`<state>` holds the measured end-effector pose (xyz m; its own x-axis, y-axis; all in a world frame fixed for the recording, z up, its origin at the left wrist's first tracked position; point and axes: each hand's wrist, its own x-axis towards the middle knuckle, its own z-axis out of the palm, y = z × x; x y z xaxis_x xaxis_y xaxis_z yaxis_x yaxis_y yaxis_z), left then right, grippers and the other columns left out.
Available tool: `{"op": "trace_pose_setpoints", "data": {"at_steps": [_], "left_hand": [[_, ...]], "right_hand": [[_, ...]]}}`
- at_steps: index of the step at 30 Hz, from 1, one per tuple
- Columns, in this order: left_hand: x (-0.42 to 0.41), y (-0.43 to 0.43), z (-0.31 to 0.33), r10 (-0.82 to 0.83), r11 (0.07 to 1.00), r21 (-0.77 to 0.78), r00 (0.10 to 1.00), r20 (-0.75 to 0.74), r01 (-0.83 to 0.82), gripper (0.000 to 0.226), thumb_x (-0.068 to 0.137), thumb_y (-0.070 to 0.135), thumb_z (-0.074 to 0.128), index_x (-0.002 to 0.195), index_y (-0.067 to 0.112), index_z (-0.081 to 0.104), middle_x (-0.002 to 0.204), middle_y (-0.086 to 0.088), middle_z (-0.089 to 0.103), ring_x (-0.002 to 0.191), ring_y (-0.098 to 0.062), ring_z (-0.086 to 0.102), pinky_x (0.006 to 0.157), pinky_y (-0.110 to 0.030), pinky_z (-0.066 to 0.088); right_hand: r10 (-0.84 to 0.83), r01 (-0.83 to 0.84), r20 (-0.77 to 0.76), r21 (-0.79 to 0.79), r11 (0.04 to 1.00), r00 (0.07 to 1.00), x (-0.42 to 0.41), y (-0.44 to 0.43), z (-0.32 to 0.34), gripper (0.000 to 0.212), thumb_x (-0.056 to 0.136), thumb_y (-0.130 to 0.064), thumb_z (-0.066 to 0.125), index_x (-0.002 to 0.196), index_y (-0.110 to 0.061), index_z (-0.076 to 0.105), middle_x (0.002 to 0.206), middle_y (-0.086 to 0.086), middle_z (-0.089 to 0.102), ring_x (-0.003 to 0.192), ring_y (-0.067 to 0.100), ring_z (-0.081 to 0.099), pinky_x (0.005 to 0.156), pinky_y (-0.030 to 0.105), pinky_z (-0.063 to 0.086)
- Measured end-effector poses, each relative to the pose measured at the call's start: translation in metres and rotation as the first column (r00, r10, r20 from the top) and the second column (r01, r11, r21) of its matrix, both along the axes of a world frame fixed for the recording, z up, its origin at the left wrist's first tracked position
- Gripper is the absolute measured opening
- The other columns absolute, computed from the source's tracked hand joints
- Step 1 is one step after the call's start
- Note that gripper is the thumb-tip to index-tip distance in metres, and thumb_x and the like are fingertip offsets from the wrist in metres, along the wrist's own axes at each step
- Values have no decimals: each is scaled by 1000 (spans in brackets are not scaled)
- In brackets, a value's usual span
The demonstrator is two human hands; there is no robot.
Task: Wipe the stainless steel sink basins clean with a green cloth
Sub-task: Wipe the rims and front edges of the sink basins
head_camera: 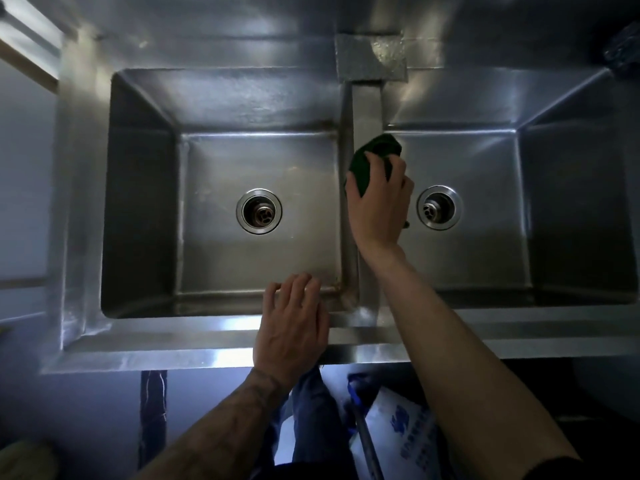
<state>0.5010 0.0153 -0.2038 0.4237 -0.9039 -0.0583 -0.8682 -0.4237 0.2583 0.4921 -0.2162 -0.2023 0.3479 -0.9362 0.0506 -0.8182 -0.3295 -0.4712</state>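
The right grip [379,199], the person's right hand, is closed around the green cloth [377,148]. Its fingers are curled over the top of the wad and its thumb is on the side facing the left basin [259,161]. The cloth bulges out beyond the fingertips on the far side, and a smaller fold shows beside the thumb. Most of the wad is hidden under the palm.

Cloth and grip sit on the divider [367,109] between the two basins, about midway between the sink's front and back edges. They lean over the edge toward the right basin [485,168]. The cloth touches the top of the divider. The right drain [439,207] lies just beside the wrist, and the left drain [259,211] is well apart on the other side.

The left grip [294,323] holds nothing. It rests on the sink's front rim [173,337], near the front corner of the left basin where it meets the divider. Its fingers are loosely bent over the inner edge.

Below the front edge are a blue trouser leg [311,410] and a white bag [398,420] with blue print.
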Motion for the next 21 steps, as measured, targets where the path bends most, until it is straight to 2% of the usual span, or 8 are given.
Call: {"op": "trace_pose_setpoints", "data": {"at_steps": [5,8,12,16,19,21], "left_hand": [[0,2,-3,1,1000,-2,1000,-11,-1,34,98,24,52,126,9,63,131,-11,62,120,-32,60,107,-51,44],[1,1,-3,-4,1000,-10,1000,-13,4,34,96,23,53,125,9,63,128,-10,63,116,-32,62,105,-51,46],[0,2,-3,-9,1000,-9,1000,-16,9,35,96,24,54,126,9,63,128,-10,63,115,-32,63,104,-52,48],[1,1,-4,-2,999,-34,1000,-14,1,33,96,24,54,125,9,63,127,-11,64,113,-32,63,103,-52,48],[1,1,-5,0,1000,-28,1000,-12,0,32,96,22,55,125,9,62,128,-11,63,115,-32,62,105,-51,46],[0,2,-5,-11,999,-39,1000,-13,10,30,96,20,56,123,9,62,127,-11,63,115,-32,62,104,-51,46]], "right_hand": [[-31,35,-29,137,990,999,55,-67,6,49,103,-42,52,148,-22,46,155,11,36,126,42,45,103,51,46],[-31,33,-20,130,991,999,58,-70,2,49,103,-43,53,146,-22,47,154,10,37,126,42,45,102,54,47],[-36,38,-31,62,997,999,40,-46,-7,46,103,-42,53,144,-21,51,152,12,41,121,42,48,98,50,48],[-27,32,-52,106,994,998,65,-80,0,47,105,-41,51,148,-23,49,154,12,37,126,43,45,105,48,44],[21,-13,-53,147,989,998,66,-94,2,48,103,-43,52,147,-25,48,155,10,35,129,41,43,104,49,46],[32,-28,-43,92,995,999,49,-79,1,47,101,-43,55,143,-23,52,152,10,41,128,39,45,103,47,46]]}}
